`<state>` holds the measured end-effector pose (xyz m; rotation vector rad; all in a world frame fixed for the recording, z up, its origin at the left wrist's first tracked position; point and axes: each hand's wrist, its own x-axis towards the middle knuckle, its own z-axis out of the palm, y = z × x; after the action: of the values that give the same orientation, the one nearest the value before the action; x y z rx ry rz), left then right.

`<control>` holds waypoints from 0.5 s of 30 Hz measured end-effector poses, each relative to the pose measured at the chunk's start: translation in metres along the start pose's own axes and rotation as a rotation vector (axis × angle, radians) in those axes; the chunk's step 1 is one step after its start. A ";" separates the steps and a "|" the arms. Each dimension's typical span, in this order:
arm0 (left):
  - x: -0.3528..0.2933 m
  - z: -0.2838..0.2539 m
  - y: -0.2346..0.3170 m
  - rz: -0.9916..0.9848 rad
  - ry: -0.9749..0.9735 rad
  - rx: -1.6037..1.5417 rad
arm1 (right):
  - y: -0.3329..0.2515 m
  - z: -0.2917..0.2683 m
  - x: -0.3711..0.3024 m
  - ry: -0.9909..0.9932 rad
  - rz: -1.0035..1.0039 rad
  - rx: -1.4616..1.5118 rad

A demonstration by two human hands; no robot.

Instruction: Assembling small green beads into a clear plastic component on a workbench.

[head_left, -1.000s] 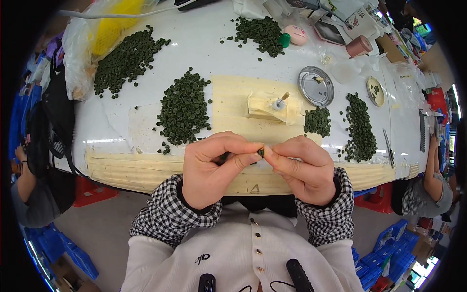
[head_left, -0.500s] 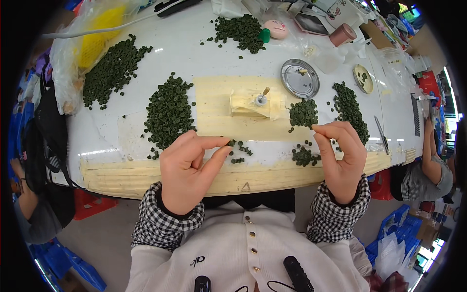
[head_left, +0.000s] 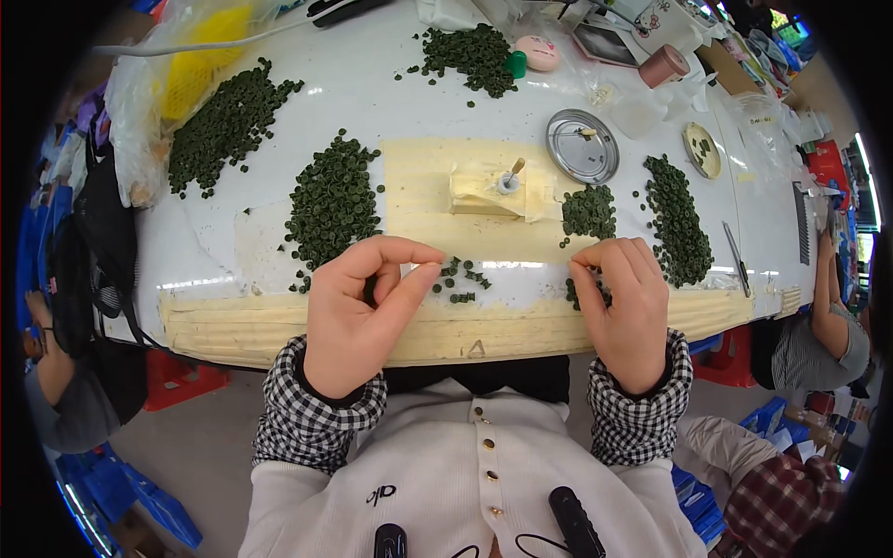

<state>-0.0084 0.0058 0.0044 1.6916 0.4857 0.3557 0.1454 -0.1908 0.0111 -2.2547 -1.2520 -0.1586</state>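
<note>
My left hand (head_left: pixel 358 302) is closed in a pinch above the near side of the table. Its thumb and forefinger meet beside several loose dark green ribbed parts (head_left: pixel 468 277); whatever sits between the tips is too small to make out. Further right, my right hand (head_left: pixel 625 302) is also pinched, its content hidden. It partly covers a small cluster of green round parts (head_left: pixel 575 294). Just beyond lies a flat group of green parts (head_left: pixel 589 212). Between and beyond the hands stands a tape-wrapped block (head_left: pixel 479 193) holding a white cup-like piece (head_left: pixel 508 183) with a short upright stick.
Larger heaps of green parts lie left (head_left: pixel 333 200), far left (head_left: pixel 219 135), at the back (head_left: pixel 470 58) and right (head_left: pixel 677 221). A round metal lid (head_left: pixel 582 149), a cream dish (head_left: pixel 701 151) and tweezers (head_left: pixel 735 256) lie rightward. Beige tape (head_left: pixel 270 325) covers the near edge.
My right hand has moved left and slightly nearer, over the small cluster. My left hand stays pinched, almost in place. The view has shifted slightly, and a person in plaid shows at lower right.
</note>
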 end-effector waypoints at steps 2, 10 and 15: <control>-0.001 -0.002 0.005 -0.229 -0.021 -0.461 | -0.004 0.001 -0.001 0.031 0.038 0.090; -0.005 0.001 -0.003 -0.425 -0.142 -1.277 | -0.019 0.003 -0.001 0.128 0.035 0.281; -0.004 0.013 0.005 -0.513 -0.142 -1.169 | -0.029 0.007 -0.006 0.090 0.118 0.451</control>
<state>-0.0047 -0.0078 0.0067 0.4259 0.4469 0.0846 0.1172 -0.1797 0.0144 -1.9000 -0.9873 0.0614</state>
